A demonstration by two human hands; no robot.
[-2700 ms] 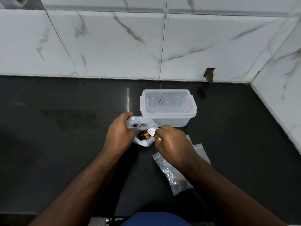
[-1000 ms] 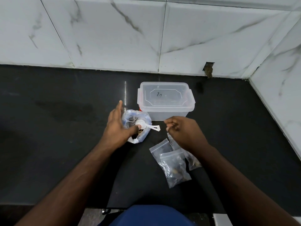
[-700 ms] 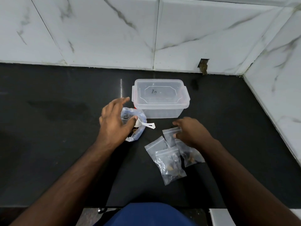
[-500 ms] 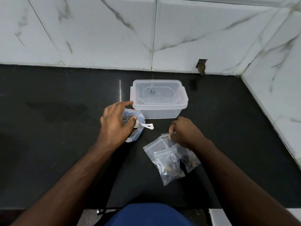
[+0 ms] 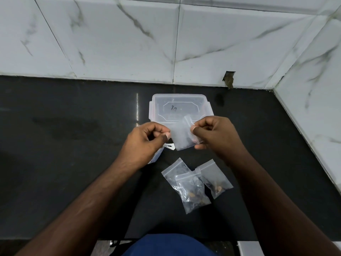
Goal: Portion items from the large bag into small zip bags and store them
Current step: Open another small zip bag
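Bare forearms, no sleeves; blue garment [image 5: 171, 245] below.

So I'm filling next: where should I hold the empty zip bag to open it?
Grip the zip bag at its top edge, one hand at each end, as the left hand and right hand do. It is flat, limp film and hangs down, so the mouth likely parts only there.

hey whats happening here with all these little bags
A person is holding a small zip bag up between the left hand and right hand, pinching its sides just in front of a closed clear plastic box. Three more small bags lie on the black counter below, at least two with bits inside. The large bag is mostly hidden under the left hand.
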